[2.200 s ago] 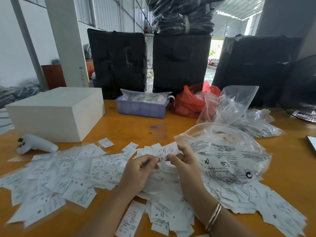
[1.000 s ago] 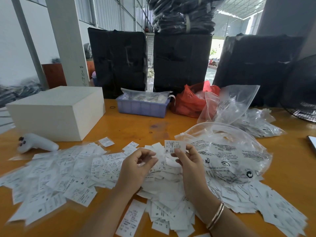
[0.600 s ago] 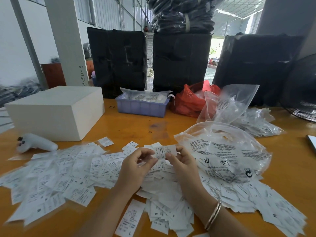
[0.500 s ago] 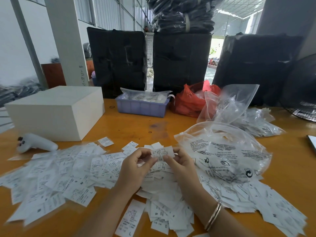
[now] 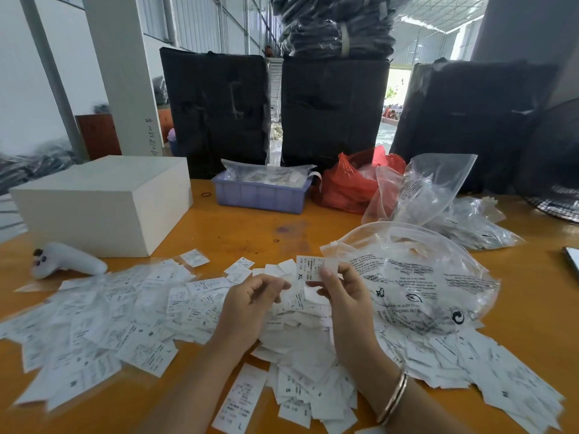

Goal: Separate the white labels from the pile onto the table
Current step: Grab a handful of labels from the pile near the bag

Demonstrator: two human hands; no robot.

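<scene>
Label [image 5: 315, 268] pinched upright between right hand [image 5: 344, 296] fingers [image 5: 327, 275].

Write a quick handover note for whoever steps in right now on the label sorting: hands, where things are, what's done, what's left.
Right hand: pinches one white label marked XL, held up above the pile.
Left hand: fingers loosely curled, holding nothing, beside the label.
Pile of mixed labels sits centre-front on the table; a spread of labels lies to the left, more under and beside the clear bag on the right.
Done: many labels already spread out flat on the left.
Left: set down the XL label, then keep working through the central pile.
</scene>
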